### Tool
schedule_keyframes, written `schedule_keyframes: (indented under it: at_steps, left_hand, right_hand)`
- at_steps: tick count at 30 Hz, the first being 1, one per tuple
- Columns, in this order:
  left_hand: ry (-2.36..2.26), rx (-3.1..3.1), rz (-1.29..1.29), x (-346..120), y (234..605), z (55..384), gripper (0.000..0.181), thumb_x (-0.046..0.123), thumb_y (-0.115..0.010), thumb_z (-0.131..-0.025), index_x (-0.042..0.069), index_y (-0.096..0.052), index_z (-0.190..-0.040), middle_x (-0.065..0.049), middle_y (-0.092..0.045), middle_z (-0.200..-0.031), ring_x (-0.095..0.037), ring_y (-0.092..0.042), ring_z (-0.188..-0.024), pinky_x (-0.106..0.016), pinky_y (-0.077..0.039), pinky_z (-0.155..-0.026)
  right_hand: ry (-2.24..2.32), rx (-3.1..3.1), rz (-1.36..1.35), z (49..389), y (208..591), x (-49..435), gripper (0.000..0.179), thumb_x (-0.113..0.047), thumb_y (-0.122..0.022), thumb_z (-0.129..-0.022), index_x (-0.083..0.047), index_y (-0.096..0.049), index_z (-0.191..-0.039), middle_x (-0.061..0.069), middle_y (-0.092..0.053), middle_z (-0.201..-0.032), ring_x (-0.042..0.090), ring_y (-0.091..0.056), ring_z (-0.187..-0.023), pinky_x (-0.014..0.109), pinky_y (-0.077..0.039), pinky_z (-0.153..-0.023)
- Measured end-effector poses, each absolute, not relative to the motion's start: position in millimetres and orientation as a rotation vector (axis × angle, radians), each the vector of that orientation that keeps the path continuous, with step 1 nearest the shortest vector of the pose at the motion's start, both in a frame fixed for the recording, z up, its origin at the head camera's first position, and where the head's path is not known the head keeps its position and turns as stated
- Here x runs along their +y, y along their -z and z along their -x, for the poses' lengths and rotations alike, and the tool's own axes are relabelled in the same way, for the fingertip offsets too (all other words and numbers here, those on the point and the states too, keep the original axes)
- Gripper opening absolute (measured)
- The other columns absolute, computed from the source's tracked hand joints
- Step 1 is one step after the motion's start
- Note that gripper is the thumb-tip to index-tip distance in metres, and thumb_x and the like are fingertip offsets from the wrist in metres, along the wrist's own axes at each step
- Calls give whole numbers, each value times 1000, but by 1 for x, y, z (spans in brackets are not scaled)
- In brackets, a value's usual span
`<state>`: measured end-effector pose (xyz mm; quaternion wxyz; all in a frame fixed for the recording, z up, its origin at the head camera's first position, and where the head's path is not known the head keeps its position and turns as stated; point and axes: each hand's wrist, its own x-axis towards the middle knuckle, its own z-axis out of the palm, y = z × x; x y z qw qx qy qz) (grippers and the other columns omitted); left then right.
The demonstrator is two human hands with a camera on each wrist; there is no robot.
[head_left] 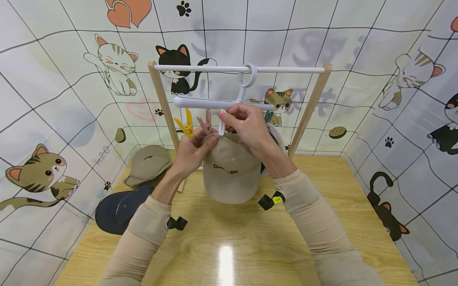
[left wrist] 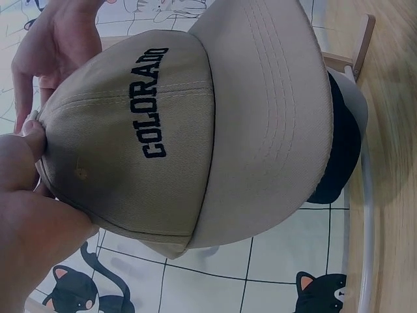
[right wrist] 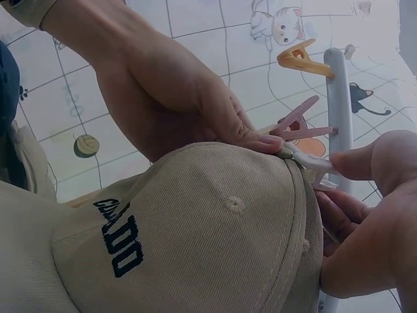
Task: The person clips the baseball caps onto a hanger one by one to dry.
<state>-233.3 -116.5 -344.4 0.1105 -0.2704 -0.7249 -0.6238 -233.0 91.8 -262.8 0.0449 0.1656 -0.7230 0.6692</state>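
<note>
A beige cap (head_left: 231,186) lettered COLORADO hangs brim-down below a white hanger (head_left: 207,103). My left hand (head_left: 191,155) pinches the cap's upper edge, as the left wrist view also shows. With thumb and fingers, my right hand (head_left: 252,129) grips a white clothespin (head_left: 222,126) at that same edge. In the right wrist view the clothespin (right wrist: 309,160) meets the fabric beside the left thumb. A pink clothespin (head_left: 205,123) and a yellow clothespin (head_left: 187,126) are attached along the hanger's left half. Behind the right hand, a teal clothespin (head_left: 268,116) shows partly.
The hanger hooks over the white rod (head_left: 200,68) of a wooden-sided rack (head_left: 309,109). A dark cap (left wrist: 342,140) hangs behind the beige one. On the table (head_left: 200,246) at left lie another beige cap (head_left: 152,163) and a navy cap (head_left: 123,208).
</note>
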Motion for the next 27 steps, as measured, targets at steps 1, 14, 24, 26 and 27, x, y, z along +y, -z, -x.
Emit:
schedule_keyframes:
  at_steps: [1,14,24,26,27]
  left_hand:
    - [1835,-2125,795,-116,344,233,24,5,-69,-112,-8,-72,-132,-23,-78,-124,-6,-68,-101,-21,-56,-84]
    - [1872,-2100,783,-116,345,235,25,7,-68,-112,-9,-72,-132,0,-80,-118,-6,-70,-97,-22,-56,-82]
    - [1908,-2104,704,-116,341,238,28,11,-70,-112,-7,-73,-134,1,-81,-118,-8,-71,-104,-22,-56,-90]
    - [1912,-2098,683,-115,340,238,28,12,-71,-112,-6,-74,-133,3,-81,-116,-8,-71,-106,-22,-56,-91]
    - [1916,-2095,679,-115,339,238,28,11,-71,-112,-7,-74,-133,3,-81,-115,-8,-71,-106,-22,-56,-92]
  right_hand:
    - [-2048,-2208,-503,233,263,92,14,-19,-81,-107,-5,-80,-106,-3,-75,-90,16,-70,-81,26,-61,-76]
    - [-2060,-2199,-498,234,264,90,13,-16,-82,-106,-3,-80,-104,-3,-76,-90,16,-70,-83,25,-63,-78]
    - [-2052,-2179,-526,234,265,89,14,-14,-82,-105,-1,-80,-101,-3,-78,-92,11,-70,-86,22,-64,-79]
    - [-2060,-2172,-536,234,265,88,13,-13,-82,-105,-1,-80,-101,-4,-79,-93,9,-70,-88,21,-64,-80]
    - [-2064,-2170,-538,234,265,88,13,-13,-82,-105,-1,-80,-101,-4,-79,-93,9,-70,-88,21,-64,-79]
